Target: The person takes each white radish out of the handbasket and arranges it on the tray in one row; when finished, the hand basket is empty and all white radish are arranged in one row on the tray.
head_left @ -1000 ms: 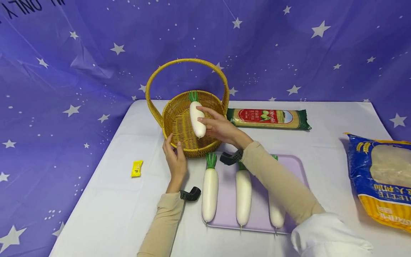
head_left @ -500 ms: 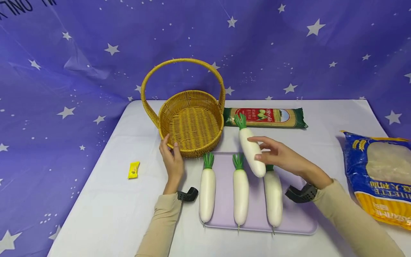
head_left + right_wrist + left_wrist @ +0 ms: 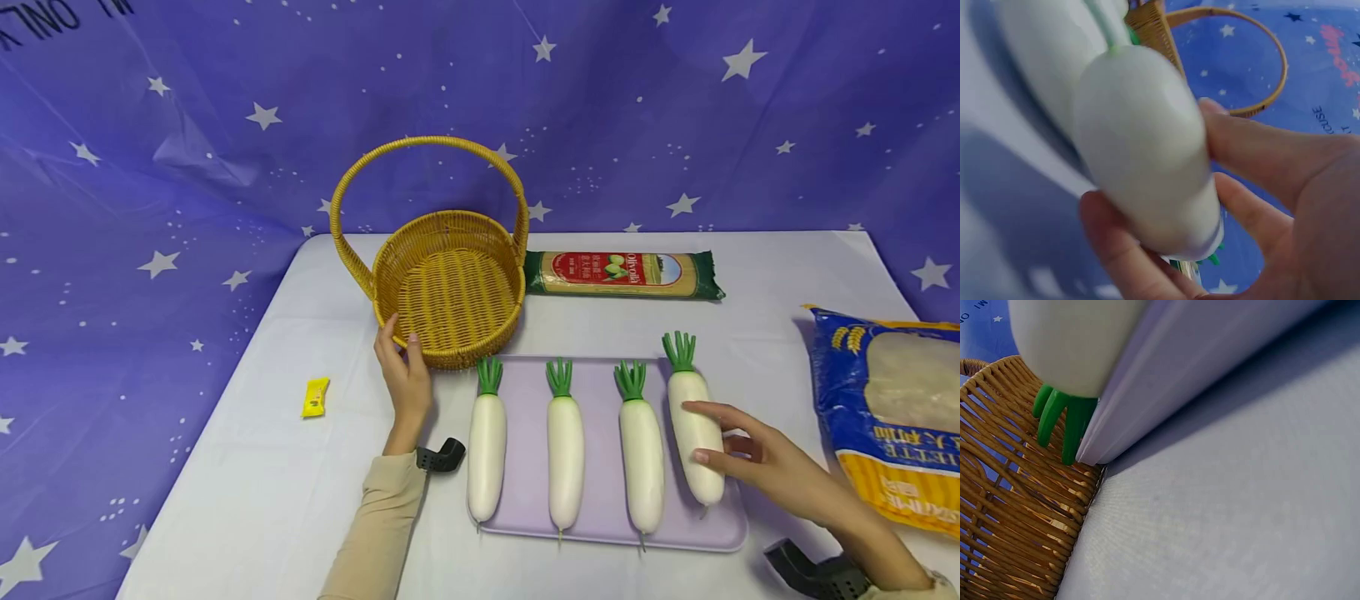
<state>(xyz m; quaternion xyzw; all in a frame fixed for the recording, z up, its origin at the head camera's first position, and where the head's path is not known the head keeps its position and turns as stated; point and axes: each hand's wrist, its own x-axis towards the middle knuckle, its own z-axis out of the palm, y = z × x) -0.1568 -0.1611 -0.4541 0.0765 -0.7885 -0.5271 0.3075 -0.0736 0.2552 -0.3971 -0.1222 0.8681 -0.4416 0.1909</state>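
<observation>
In the head view my right hand [image 3: 780, 467] holds a white radish [image 3: 695, 425] with green leaf stubs between thumb and fingers, over the right end of the lilac tray [image 3: 600, 533]. The right wrist view shows its tail end [image 3: 1144, 137] close up, fingers around it. Three similar radishes lie side by side on the tray: a left one [image 3: 487, 458], a middle one [image 3: 566, 467] and a right one [image 3: 642, 467]. My left hand [image 3: 406, 383] rests against the near left rim of a wicker basket [image 3: 487, 346], fingers fairly straight. The left wrist view does not show that hand.
Behind the tray lies a spaghetti pack [image 3: 615, 275], right of the basket. A blue and yellow pasta bag [image 3: 892, 417] is at the far right. A small yellow packet [image 3: 315, 397] lies left. The basket's tall handle [image 3: 431, 140] arches above it.
My right hand has carried the radish from over the basket, rightward and nearer, to the tray's right end. My left hand has stayed at the basket rim.
</observation>
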